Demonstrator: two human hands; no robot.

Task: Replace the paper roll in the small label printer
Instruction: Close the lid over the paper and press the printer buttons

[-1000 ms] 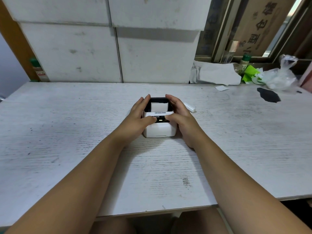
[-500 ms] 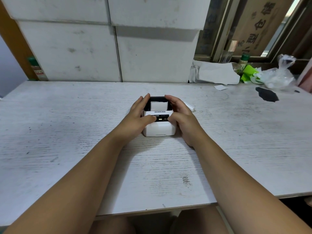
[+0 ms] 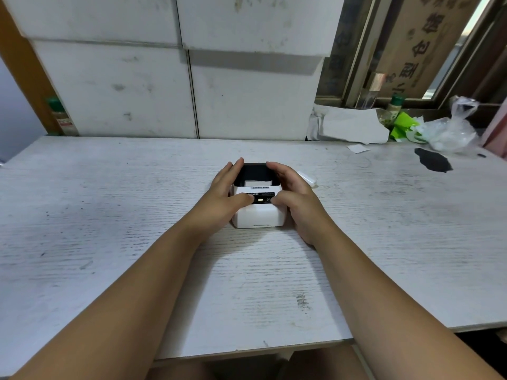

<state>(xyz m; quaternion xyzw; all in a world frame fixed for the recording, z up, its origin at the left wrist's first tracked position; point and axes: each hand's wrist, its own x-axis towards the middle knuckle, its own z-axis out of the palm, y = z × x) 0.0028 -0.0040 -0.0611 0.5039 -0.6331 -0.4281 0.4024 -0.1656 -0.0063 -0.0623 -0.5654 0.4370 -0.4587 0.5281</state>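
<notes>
Centrally, white table (image 3: 109, 215) carries the label printer (image 3: 258, 212), frame centre. Left hand (image 3: 223, 194) and right hand (image 3: 297, 200) cup its sides, thumbs on the front strip. Paper (image 3: 258, 183) shows in the dark top opening.

Both forearms are bare from the near edge of the frame to the wrists (no sleeve reaches into view). The left hand (image 3: 223, 198) and right hand (image 3: 297, 204) have short-nailed fingers (image 3: 279, 170), ungloved.
</notes>
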